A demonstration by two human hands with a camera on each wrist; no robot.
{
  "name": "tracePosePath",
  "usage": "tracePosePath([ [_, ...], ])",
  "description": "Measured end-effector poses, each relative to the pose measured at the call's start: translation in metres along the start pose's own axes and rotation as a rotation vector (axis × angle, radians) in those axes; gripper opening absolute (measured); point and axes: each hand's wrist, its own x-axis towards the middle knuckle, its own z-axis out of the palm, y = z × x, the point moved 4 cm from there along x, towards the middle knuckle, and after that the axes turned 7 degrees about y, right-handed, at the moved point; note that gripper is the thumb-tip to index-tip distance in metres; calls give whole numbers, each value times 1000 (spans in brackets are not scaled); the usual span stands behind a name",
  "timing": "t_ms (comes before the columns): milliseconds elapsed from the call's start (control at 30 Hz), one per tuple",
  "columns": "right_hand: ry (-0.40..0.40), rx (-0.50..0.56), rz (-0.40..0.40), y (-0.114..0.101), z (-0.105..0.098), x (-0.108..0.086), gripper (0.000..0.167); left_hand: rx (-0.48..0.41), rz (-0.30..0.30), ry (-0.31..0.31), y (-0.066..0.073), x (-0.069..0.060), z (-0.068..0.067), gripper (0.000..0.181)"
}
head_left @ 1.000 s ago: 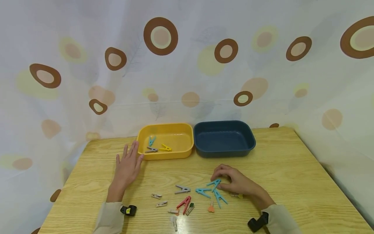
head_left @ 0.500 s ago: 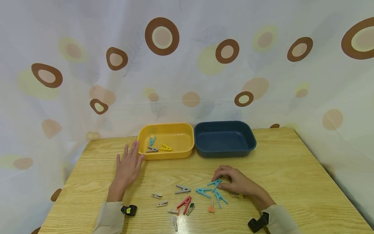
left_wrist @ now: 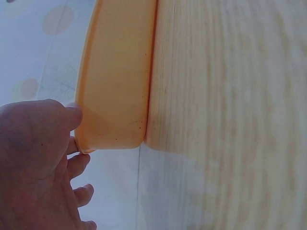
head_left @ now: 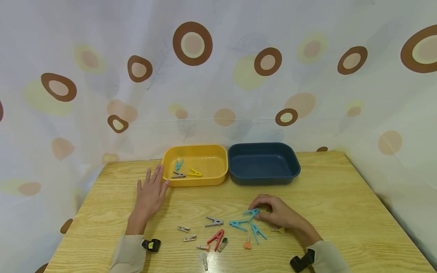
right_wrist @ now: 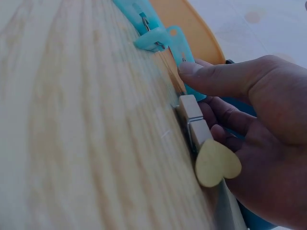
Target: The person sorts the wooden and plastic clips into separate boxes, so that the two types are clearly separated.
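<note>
My right hand (head_left: 278, 213) pinches a light-blue clothespin (head_left: 252, 213) between thumb and fingers, low over the table. Two more light-blue clothespins lie close by, one at its left (head_left: 238, 224) and one below it (head_left: 258, 232). In the right wrist view, a small wooden clothespin with a yellow heart (right_wrist: 218, 163) lies beside the fingers. My left hand (head_left: 149, 195) rests at the left front corner of the yellow tray (head_left: 194, 182), fingers extended along its side. The left wrist view has the thumb touching the tray's rim. Inside the tray lie a blue, a grey and a yellow clothespin (head_left: 194, 173).
A dark blue tray (head_left: 264, 181) stands right against the yellow one. On the wooden table (head_left: 341, 212) lie a grey clothespin (head_left: 214, 221), a red clothespin (head_left: 216, 239) and several small wooden ones. A patterned curtain (head_left: 225, 87) hangs behind the table.
The blue clothespin in my right hand has moved slightly up and away from the one below it. The left hand stays on the tray, and the head view has shifted a little.
</note>
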Motion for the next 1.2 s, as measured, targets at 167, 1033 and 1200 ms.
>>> tracePosePath([
  [167, 25, 6, 37, 2, -1, -1, 19, -5, 7, 18, 3, 0, -2, 64],
  [1033, 175, 3, 112, -7, -1, 2, 20, 0, 6, 17, 4, 0, -3, 64],
  [1200, 186, 0, 75, -16, 0, 6, 21, -3, 4, 18, 4, 0, -3, 64],
])
